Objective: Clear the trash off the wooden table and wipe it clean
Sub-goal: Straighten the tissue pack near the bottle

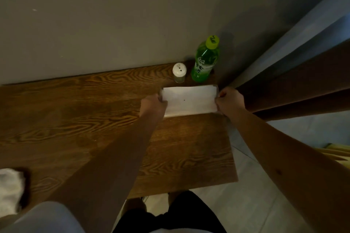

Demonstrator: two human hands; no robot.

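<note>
A white sheet of paper point(189, 100) is held flat just above the far right corner of the wooden table point(75, 119). My left hand point(153, 104) grips its left edge and my right hand point(229, 100) grips its right edge. A small dark speck shows near the sheet's middle. A crumpled white cloth or tissue point(10, 189) lies at the table's near left edge, partly cut off by the frame.
A green tea bottle point(205, 60) and a white-capped shaker point(179, 74) stand against the grey wall behind the paper. Dark curtains point(293, 85) hang to the right of the table. Pale floor tiles lie beyond the table's right edge.
</note>
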